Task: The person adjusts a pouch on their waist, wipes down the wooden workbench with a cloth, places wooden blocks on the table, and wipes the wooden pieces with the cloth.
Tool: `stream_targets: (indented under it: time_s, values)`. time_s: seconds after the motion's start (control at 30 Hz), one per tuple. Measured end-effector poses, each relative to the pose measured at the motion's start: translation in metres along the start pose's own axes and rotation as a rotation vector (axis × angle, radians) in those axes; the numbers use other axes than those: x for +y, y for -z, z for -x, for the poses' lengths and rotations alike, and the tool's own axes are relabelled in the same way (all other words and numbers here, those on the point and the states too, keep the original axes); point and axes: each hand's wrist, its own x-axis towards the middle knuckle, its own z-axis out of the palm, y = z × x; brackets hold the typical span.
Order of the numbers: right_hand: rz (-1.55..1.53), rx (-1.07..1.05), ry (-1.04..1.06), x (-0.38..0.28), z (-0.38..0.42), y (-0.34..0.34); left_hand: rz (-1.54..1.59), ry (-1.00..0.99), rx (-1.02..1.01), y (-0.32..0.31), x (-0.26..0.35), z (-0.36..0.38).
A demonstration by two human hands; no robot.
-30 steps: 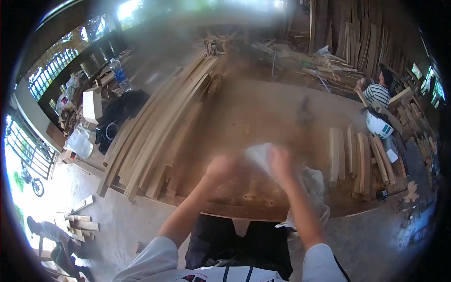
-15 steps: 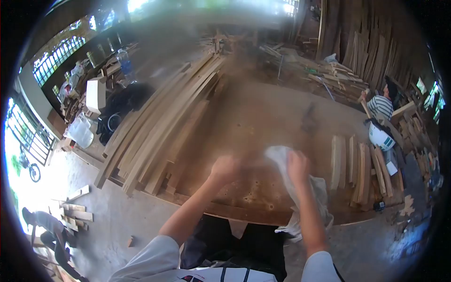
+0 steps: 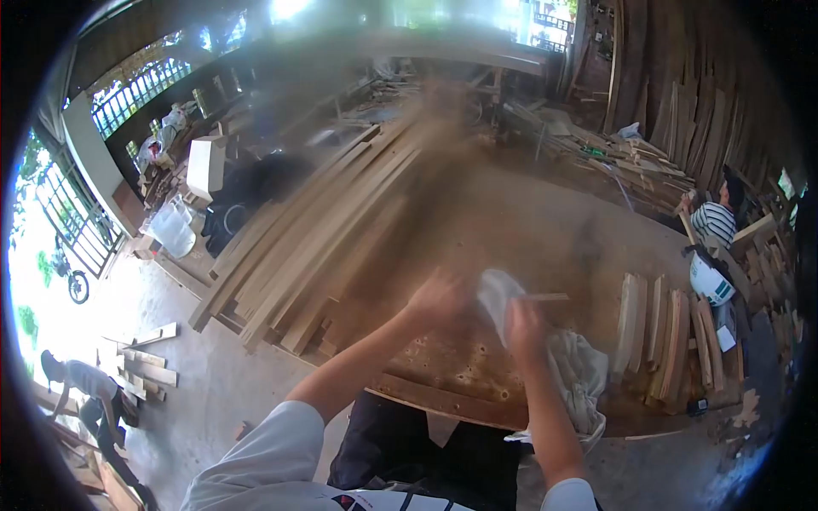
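Observation:
My right hand [image 3: 525, 328] is closed on a white cloth [image 3: 579, 375], over the brown wooden tabletop [image 3: 477, 362]. A bunched end of the cloth rises beside its fingers, and the rest trails down past the wrist over the table's near edge. A thin pale stick [image 3: 550, 297] juts out to the right from just above that hand. My left hand [image 3: 439, 296] is above the tabletop, just left of the cloth's raised end. Blur hides how its fingers are set.
Long wooden boards [image 3: 332, 238] lie piled on the left of the table. Short wood pieces [image 3: 669, 341] stand in rows at the right, near a white helmet [image 3: 711, 279]. One person [image 3: 714, 220] in stripes is at far right; another person [image 3: 89, 396] bends at lower left.
My hands have come closer together, the right one shifting left with the cloth. The thin stick now shows beside it. The whole view has swung a little to the left.

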Motion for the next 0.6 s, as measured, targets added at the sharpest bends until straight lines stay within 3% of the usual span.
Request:
stream_targets:
  time_s: [0.07,0.17,0.3,0.33,0.4,0.47,0.5,0.57,0.6]
  values:
    - [0.032,0.065,-0.168,0.042,0.009,-0.02,0.049,-0.025,-0.001,-0.002,-0.002,0.001]
    - [0.146,0.134,-0.21,0.062,0.001,-0.014,0.108,0.036,-0.01,0.002,0.0,0.003]
    - [0.103,-0.059,-0.066,0.006,0.004,-0.026,0.185,0.235,-0.07,0.009,0.021,0.015]
    - [0.021,-0.256,-0.062,-0.021,-0.004,-0.016,0.175,0.28,-0.083,0.007,0.027,0.018]
    - [-0.115,-0.22,-0.058,-0.028,-0.01,-0.012,0.16,0.363,-0.122,0.001,0.038,0.026]
    - [-0.066,-0.098,-0.133,0.029,0.01,-0.04,0.033,0.331,-0.158,-0.006,0.045,0.036]
    - [-0.139,-0.073,-0.26,0.033,-0.005,-0.018,-0.011,0.306,-0.185,-0.012,0.05,0.038]
    - [-0.002,0.11,-0.357,0.085,-0.008,-0.014,-0.013,0.361,-0.249,-0.027,0.046,0.039]
    - [0.174,0.137,-0.35,0.097,-0.003,-0.009,0.067,0.369,-0.221,0.011,0.056,0.031]
